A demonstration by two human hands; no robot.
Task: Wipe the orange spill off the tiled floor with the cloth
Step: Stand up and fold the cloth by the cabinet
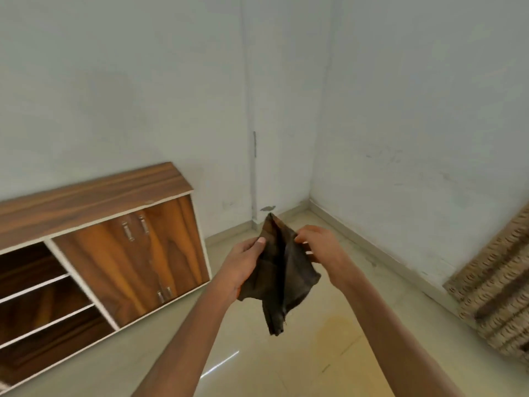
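1. Head view: dark cloth (282, 270) held in the air above the tiled floor (257, 368), between 2 hands; orange spill (340, 329) below it, untouched.
2. Cloth looks light, limp, easily bunched; best gathered into a pad.
3. Left hand (243, 262) pinches its left edge, thumb on top.
4. Right hand (317, 245) fingers closed on the right edge.

Just one view here, a wide-angle cam on the person's head, looking forward and down into a room corner. It's tilted, so the wooden cabinet (114, 253) on the left leans and the walls (415, 110) bow. Both forearms reach in from the bottom edge, close to the lens, and the tiled floor (286, 368) fills the lower frame, well below.
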